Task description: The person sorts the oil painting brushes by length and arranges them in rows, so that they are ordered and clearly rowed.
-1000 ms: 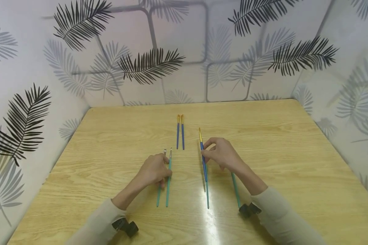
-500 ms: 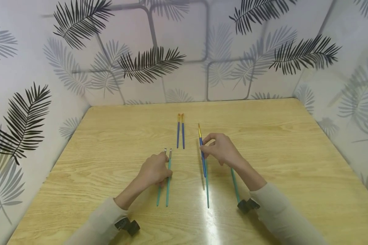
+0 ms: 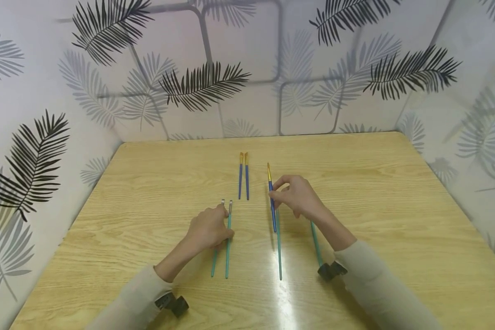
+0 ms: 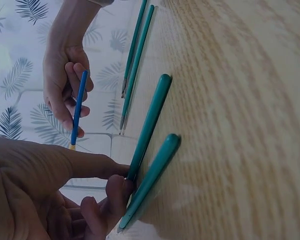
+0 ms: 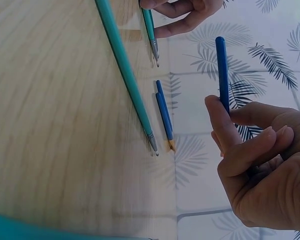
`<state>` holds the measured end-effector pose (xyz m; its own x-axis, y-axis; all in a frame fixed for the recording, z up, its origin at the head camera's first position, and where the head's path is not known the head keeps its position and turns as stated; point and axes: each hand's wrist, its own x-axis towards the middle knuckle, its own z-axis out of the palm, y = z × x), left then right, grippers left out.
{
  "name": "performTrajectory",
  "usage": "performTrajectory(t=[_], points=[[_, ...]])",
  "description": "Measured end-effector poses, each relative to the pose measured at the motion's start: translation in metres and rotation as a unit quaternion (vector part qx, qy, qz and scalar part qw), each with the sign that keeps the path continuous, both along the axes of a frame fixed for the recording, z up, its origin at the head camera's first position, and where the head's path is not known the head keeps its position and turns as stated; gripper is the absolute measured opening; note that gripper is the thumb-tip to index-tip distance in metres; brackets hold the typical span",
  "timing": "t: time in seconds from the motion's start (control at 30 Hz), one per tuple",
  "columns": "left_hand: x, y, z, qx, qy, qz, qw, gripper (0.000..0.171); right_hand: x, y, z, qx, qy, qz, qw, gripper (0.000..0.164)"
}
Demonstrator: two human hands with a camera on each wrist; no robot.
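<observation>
In the head view my right hand (image 3: pixel 296 196) pinches a blue paintbrush (image 3: pixel 274 220) with a gold ferrule, bristles pointing away, raised off the table. The right wrist view shows that blue handle (image 5: pixel 222 70) between thumb and fingers. My left hand (image 3: pixel 208 228) is low over two teal paintbrushes at the left. Its thumb and a finger pinch the right one (image 3: pixel 228 259); the other teal brush (image 3: pixel 213 266) lies beside it, partly hidden under the hand. In the left wrist view the pinched teal handle (image 4: pixel 151 120) meets the fingertips.
Two blue paintbrushes (image 3: pixel 247 181) lie side by side farther back. A teal paintbrush (image 3: pixel 279 259) lies below the raised blue one. Another teal paintbrush (image 3: pixel 316 243) is partly covered by the right forearm. The wooden table (image 3: pixel 156 178) meets a leaf-patterned wall at the back.
My right hand has moved away from me and slightly up with the blue paintbrush. The left hand has barely moved; the tail of its teal paintbrush has shifted slightly to the right.
</observation>
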<state>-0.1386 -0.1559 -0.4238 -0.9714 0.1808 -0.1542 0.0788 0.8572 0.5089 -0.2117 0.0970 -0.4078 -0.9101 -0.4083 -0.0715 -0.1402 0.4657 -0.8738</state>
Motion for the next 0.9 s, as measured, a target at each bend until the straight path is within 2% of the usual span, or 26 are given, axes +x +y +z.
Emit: performTrajectory(t=[0.57,0.9], points=[[-0.002,0.0,0.003,-0.011,-0.004,0.003,0.9999,0.054,-0.016,0.0,-0.002,0.008,0.002,0.002,1.0,0.032],[-0.002,0.0,0.001,-0.01,-0.002,-0.002,0.9999,0.057,-0.027,-0.002,0.0,0.01,0.006,-0.002,1.0,0.03]])
